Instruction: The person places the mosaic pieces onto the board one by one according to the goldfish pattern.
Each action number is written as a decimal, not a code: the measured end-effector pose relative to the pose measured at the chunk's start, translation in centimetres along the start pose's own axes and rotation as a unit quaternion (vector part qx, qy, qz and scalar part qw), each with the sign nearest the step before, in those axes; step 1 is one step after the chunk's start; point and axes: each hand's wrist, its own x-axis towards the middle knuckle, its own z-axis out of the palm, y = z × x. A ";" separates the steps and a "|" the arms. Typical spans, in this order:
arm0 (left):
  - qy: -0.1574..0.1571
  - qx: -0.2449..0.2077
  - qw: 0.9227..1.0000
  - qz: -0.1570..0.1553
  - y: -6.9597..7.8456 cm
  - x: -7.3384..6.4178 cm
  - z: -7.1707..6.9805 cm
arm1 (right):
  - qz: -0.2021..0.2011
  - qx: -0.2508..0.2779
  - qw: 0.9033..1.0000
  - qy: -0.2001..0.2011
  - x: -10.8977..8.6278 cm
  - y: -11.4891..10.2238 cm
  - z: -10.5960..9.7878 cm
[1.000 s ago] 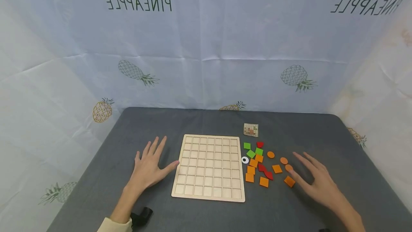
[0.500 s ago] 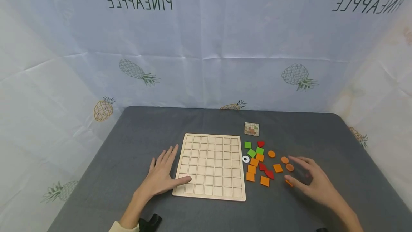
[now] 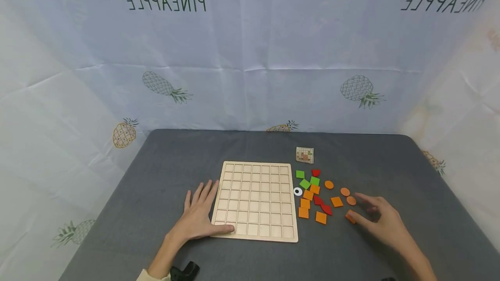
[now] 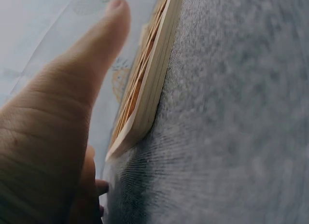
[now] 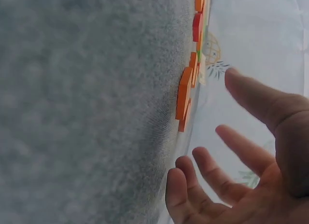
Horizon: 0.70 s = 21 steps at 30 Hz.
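Observation:
A pale wooden board (image 3: 255,200) with a grid of square recesses lies on the grey table. My left hand (image 3: 199,218) is at its left side, fingers stretched along the edge and thumb over the near left corner. In the left wrist view the thumb (image 4: 104,38) stands above the board's rim; contact is hard to judge. My right hand (image 3: 384,222) hovers at the right of the loose tiles, thumb tip partly covering an orange square tile (image 3: 349,217). The right wrist view has its fingers loosely bent, holding nothing, apart from the nearest orange tile (image 5: 184,93).
Between board and right hand lie several orange squares (image 3: 320,217), orange discs (image 3: 329,184), green squares (image 3: 300,174), red pieces (image 3: 326,209) and a white disc (image 3: 294,191) with a black centre. A small printed card (image 3: 304,155) lies behind them. A pineapple-print cloth (image 3: 250,47) hangs beyond the table.
My left hand has moved right and nearer to me, bringing its thumb over the board's near left corner. My right hand has lowered slightly, its fingers more bent, beside the outermost orange square.

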 end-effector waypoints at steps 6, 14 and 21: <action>-0.005 0.006 1.000 0.007 -0.3 0.0 0.1 | 0.036 0.008 0.999 -0.039 1.4 0.1 -0.3; -0.009 0.020 1.000 0.006 -0.2 0.0 0.3 | 0.046 -0.005 0.997 -0.062 2.4 0.4 -0.3; -0.012 0.032 0.999 -0.003 -0.1 0.1 0.5 | 0.053 -0.028 0.996 -0.063 2.9 0.1 -0.2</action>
